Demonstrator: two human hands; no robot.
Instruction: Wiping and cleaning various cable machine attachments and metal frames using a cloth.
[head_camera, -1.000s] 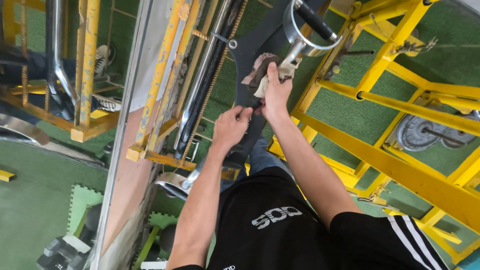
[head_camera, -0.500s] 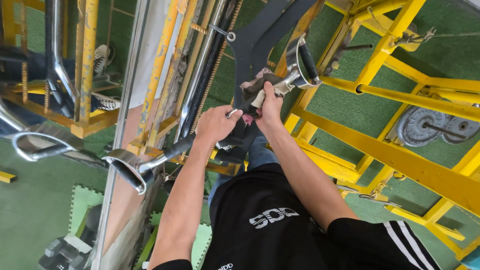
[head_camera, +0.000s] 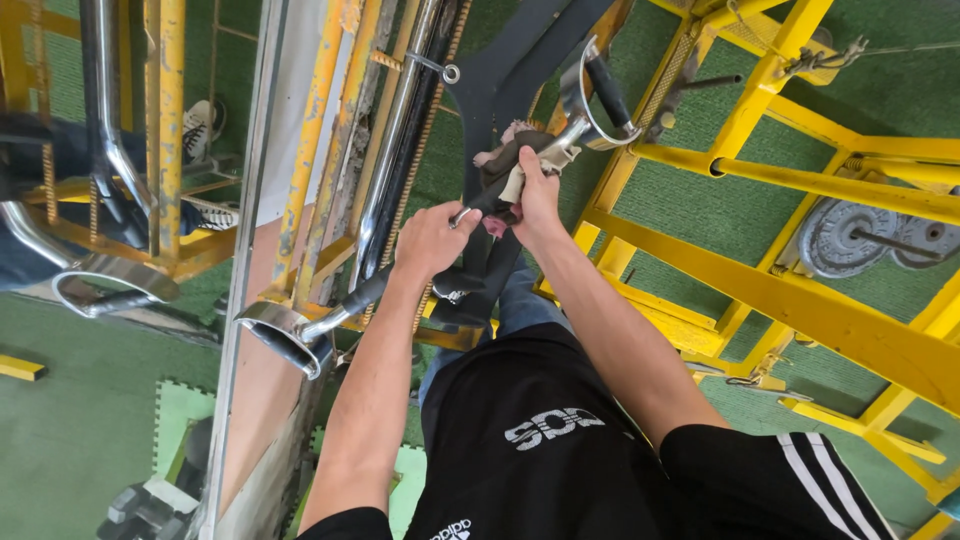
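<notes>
the left hand was closed around the middle of a chrome cable-machine bar, fingers curled tight over the metal just below its centre ring. the right hand sat just beside it, higher along the same bar, fingers pressed together and clamping a crumpled brownish rag against the chrome. the bar ran diagonally: its upper stirrup handle with a black grip lay near the yellow frame, and its lower stirrup handle hung by the mirror at the left. a dark padded seat lay behind the hands. weight plates rested on the green floor well apart to the right.
</notes>
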